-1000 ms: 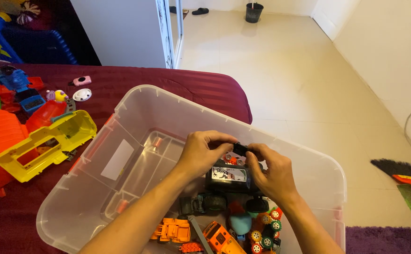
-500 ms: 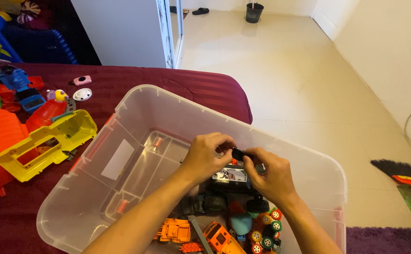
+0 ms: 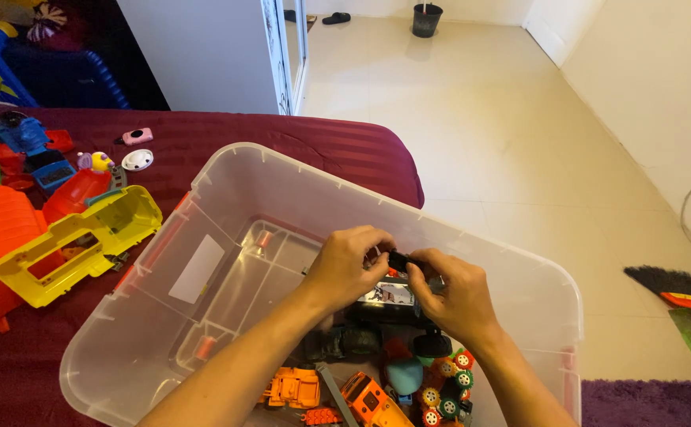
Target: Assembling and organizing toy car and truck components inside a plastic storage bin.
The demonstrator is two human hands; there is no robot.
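Both hands meet over the clear plastic bin [image 3: 227, 170] — the left hand [image 3: 345, 265] and right hand [image 3: 452, 292] pinch a small black part [image 3: 399, 259] between curled fingertips, at 12 o'clock of the black toy truck [image 3: 389, 304] lying inside the bin.

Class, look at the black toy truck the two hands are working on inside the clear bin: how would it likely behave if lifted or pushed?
The black toy truck looks like hard plastic, so probably stiff and fairly light. Its big tyres suggest it would roll if pushed. The left hand and right hand pinch a small black part, which may come off.

Bare forearms; hands [image 3: 405, 277] without rings or sleeves.
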